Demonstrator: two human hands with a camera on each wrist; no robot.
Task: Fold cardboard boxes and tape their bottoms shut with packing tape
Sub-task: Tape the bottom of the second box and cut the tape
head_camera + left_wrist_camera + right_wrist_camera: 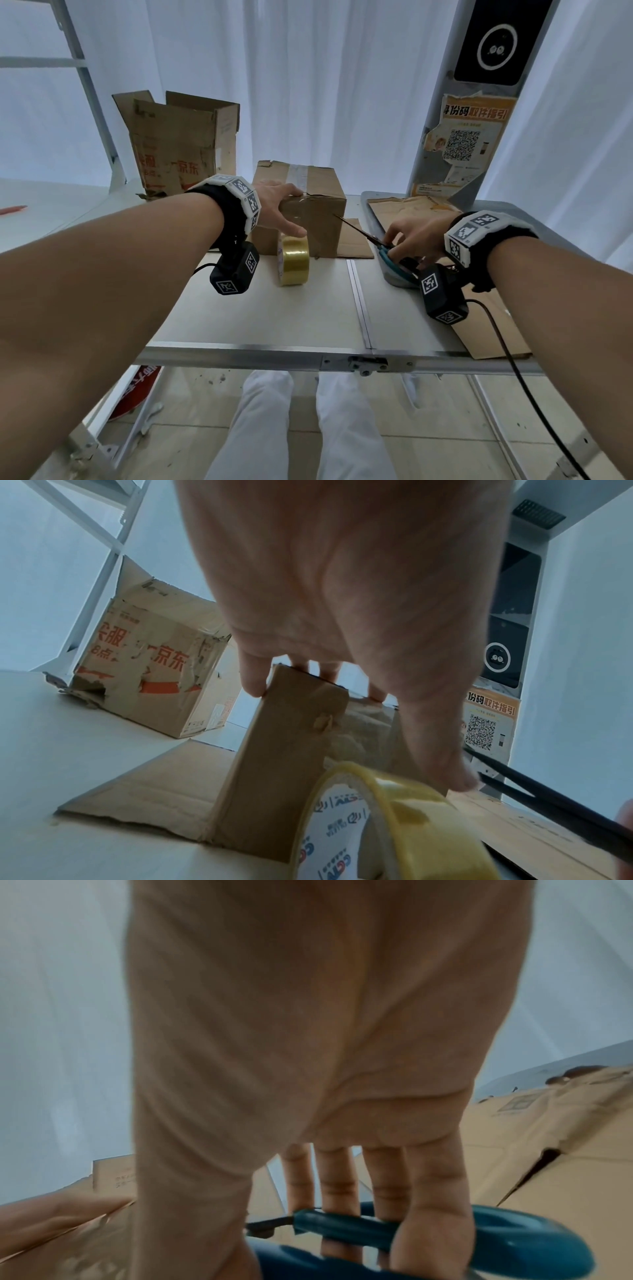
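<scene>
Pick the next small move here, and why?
Probably raise the scissors and bring their tip to the clear tape strip on top of the small cardboard box. The right hand has fingers through the teal handles, blades aimed at the box, and the left hand grips the box's near top edge, steadying it.

Bare forearms [120,274], black wristbands [228,205] ringed with white marker-printed blocks [241,186], a black tagged camera box [234,270] under each wrist, black cable [520,373] trailing from the right box, white trousers [260,428]
</scene>
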